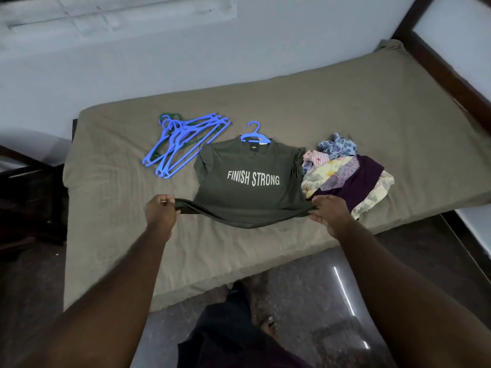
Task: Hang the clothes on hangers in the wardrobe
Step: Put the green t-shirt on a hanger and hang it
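Here's the bed (pixel 345 102), its olive sheet carrying everything I need. Flat in the middle lies the green T-shirt (pixel 239 160), print up, collar pointing away from me. The heap of clothes (pixel 345 176) waiting their turn touches its right sleeve. The spare hangers (pixel 183 142) lie in a bundle just off the left sleeve. One blue hanger (pixel 254 134) sits inside the collar, only its hook and upper shoulders showing.

My left hand (pixel 160 212) pinches the left corner of the hem and my right hand (pixel 332 213) pinches the right corner. The fingers (pixel 166 199) on both sides are curled tight on the cloth, and the hem is lifted a little and stretched between them.

As I see it, this is the straightening step. I want an even pull on both corners, straight toward me, so the shoulders settle squarely on the hanger arms. Too hard and the hanger could slide out of the neck, so it's a gentle tug, then a grip on the hook. I can't see the wardrobe from here.
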A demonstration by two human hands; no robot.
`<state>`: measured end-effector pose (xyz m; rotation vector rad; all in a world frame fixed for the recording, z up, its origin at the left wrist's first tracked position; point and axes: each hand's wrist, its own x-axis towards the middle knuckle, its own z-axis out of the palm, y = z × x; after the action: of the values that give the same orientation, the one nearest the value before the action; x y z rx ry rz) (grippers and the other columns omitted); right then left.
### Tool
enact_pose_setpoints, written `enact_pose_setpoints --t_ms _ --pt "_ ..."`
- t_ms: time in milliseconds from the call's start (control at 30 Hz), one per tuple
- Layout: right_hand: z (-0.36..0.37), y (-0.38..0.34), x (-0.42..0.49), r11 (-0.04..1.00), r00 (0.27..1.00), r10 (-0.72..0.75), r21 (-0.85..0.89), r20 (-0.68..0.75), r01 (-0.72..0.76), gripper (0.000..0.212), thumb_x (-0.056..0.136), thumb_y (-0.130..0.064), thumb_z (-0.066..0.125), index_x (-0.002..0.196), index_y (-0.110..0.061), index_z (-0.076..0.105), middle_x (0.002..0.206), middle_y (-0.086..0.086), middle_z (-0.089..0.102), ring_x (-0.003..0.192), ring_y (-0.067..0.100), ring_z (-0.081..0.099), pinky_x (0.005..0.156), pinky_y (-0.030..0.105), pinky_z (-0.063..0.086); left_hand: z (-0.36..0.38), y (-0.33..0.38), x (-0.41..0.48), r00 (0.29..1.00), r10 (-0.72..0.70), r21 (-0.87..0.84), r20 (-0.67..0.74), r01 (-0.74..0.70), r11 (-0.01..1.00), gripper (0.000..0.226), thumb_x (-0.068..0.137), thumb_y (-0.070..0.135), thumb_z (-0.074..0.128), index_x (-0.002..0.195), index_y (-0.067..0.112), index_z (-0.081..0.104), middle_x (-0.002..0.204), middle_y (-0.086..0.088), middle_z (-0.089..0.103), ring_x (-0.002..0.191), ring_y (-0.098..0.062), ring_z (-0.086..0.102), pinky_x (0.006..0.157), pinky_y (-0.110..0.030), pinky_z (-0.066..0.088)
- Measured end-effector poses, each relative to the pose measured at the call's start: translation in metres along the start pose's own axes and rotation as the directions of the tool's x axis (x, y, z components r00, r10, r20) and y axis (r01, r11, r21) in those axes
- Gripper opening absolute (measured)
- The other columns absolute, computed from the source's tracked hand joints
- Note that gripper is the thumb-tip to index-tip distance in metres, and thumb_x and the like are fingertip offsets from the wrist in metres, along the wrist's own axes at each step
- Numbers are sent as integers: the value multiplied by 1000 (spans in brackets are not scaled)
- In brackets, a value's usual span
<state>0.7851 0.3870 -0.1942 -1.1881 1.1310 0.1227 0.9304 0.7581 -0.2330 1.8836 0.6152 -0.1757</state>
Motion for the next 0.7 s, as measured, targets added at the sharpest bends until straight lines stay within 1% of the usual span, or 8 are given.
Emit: enact_pose_setpoints --t_ms 133,233,300,333,400,433,567,700 --pt "7 -11 36 998 996 65 15 -60 -65 35 106 -6 26 135 3 43 137 25 51 122 42 54 98 46 41 12 -5 41 1000 -20 91 -7 21 996 11 92 0 59 100 0 66 100 -18 64 86 -28 64 65 -30 60" --pt "19 -14 54 996 996 42 -79 -77 -48 23 103 -1 39 123 -5 46 126 37 51 127 48 49 99 52 44 21 -11 64 999 -40 266 1 38 963 17 87 1 60 102 1 69 102 -18 69 91 -33 66 83 -44 57" --pt "25 -13 67 991 997 17 -132 -79 -28 26 100 0 46 125 -6 50 118 40 54 99 38 61 94 53 49 30 -10 75 998 -41 376 47 20 927 20 87 6 61 105 5 69 103 -17 70 98 -35 65 91 -43 53" --pt "28 -10 76 980 997 1 -199 -76 -16 24 98 -1 49 121 -8 53 101 31 59 78 27 60 77 43 55 36 -9 81 997 -37 426 71 3 905 20 88 10 62 106 6 70 103 -16 70 100 -35 64 92 -41 52" --pt "35 -7 94 949 997 4 -316 -78 -28 15 95 -3 53 104 -15 55 73 8 51 51 11 48 46 23 41 50 -6 92 991 -32 514 132 -41 857 20 89 16 62 104 7 71 105 -15 71 101 -36 64 92 -40 51" --pt "39 -4 102 934 997 16 -354 -79 -43 13 93 -4 55 101 -14 55 68 5 48 47 10 44 42 21 35 57 -5 97 985 -32 540 170 -66 839 19 89 17 62 101 7 72 103 -16 71 98 -36 65 92 -41 51" --pt "61 -2 132 878 996 81 -470 -40 -90 11 86 -13 62 79 -18 54 77 11 53 60 19 50 54 33 44 93 -1 108 948 -6 615 317 -201 763 17 90 14 59 97 7 72 100 -16 72 97 -36 65 89 -37 49" --pt "80 1 182 770 999 51 -638 6 -35 16 73 -31 65 79 -17 62 84 8 66 83 29 64 82 42 53 133 3 117 914 -15 643 406 -274 715 18 92 17 59 99 5 70 107 -18 69 106 -38 61 91 -38 46"
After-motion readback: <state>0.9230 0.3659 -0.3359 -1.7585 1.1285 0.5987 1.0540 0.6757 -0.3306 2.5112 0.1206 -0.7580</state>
